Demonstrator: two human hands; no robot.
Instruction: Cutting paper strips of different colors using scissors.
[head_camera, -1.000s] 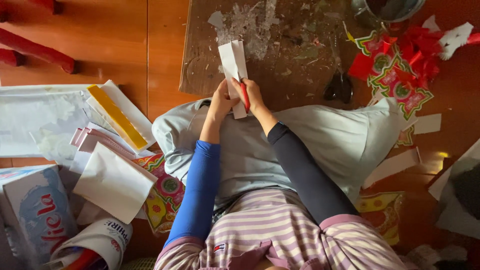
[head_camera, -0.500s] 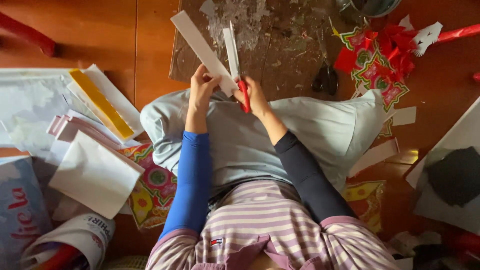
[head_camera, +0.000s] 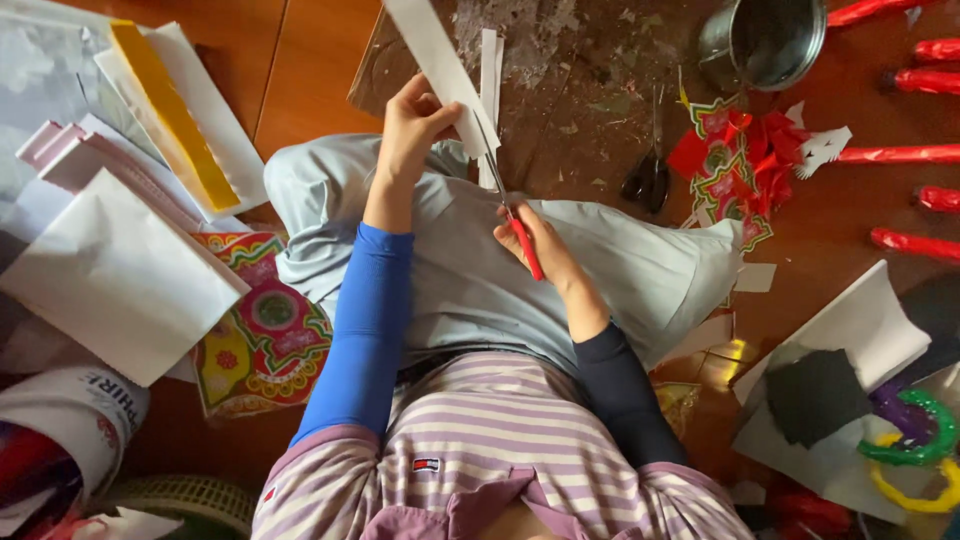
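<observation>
The left hand (head_camera: 415, 125) gripped a long white paper strip (head_camera: 437, 62) by its near end, fingers closed around it. The right hand (head_camera: 540, 245) was closed on the red handles of a pair of scissors (head_camera: 508, 205), whose blades touched the strip's lower edge. Both hands sat above the person's grey trouser lap (head_camera: 620, 270). Beyond the lap lay a dirty brown board (head_camera: 580, 90), with a metal pot (head_camera: 765, 40) to its right and black scissors (head_camera: 648, 180) on it.
</observation>
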